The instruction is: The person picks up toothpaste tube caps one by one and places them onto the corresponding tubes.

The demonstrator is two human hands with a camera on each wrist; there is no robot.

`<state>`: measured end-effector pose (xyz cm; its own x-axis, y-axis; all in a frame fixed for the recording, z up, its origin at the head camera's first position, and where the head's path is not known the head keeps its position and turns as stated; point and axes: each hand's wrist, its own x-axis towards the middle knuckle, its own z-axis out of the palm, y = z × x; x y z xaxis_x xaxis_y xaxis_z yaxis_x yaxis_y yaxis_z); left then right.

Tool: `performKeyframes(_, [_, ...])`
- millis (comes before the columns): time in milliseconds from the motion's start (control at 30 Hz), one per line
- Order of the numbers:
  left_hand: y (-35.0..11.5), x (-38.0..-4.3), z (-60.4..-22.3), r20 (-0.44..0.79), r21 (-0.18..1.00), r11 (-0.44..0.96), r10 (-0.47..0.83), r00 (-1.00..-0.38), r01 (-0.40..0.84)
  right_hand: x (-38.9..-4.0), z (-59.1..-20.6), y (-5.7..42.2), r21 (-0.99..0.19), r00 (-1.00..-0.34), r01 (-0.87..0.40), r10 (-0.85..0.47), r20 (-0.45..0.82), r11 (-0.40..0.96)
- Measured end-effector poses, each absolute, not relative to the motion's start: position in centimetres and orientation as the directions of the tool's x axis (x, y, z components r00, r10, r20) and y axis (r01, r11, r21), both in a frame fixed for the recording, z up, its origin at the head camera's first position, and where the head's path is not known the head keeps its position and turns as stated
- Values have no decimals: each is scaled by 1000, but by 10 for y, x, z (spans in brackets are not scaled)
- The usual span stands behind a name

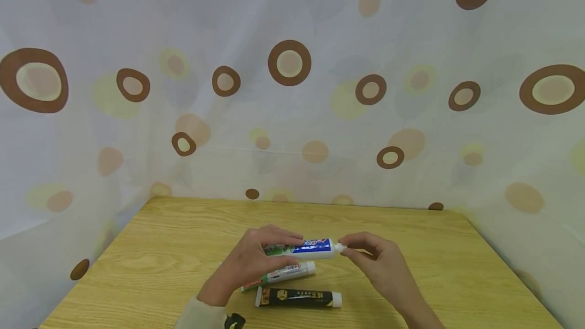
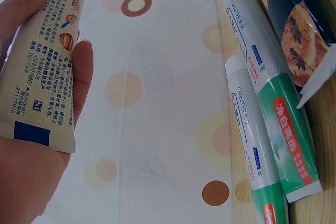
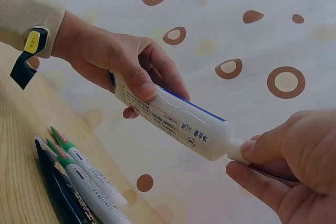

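Note:
My left hand (image 1: 249,260) grips a white and blue toothpaste tube (image 1: 315,250) around its body, holding it roughly level above the table. Thumb and fingers of my right hand (image 1: 386,270) pinch the small white cap (image 3: 237,152) at the tube's right end. Whether the cap is screwed on or loose, I cannot tell. Below the held tube lie white and green toothpaste tubes (image 1: 292,272); the left wrist view shows two side by side. A black toothpaste tube (image 1: 299,297) with a white cap lies nearer to me.
The wooden table (image 1: 192,222) reaches back to a white curtain (image 1: 320,116) with brown and beige spots, which also stands along both sides. A dark strap with a yellow tag (image 3: 32,42) hangs at the left sleeve's cuff.

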<state>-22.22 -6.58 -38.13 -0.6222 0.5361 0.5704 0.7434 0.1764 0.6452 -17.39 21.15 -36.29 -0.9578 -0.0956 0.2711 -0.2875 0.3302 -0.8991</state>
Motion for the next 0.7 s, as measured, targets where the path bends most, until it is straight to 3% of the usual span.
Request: performKeyframes(700, [-66, -220, -379, 556, 665, 170, 537, -634, 727, -177, -367, 213, -904, -947, -320, -123, 297, 283])
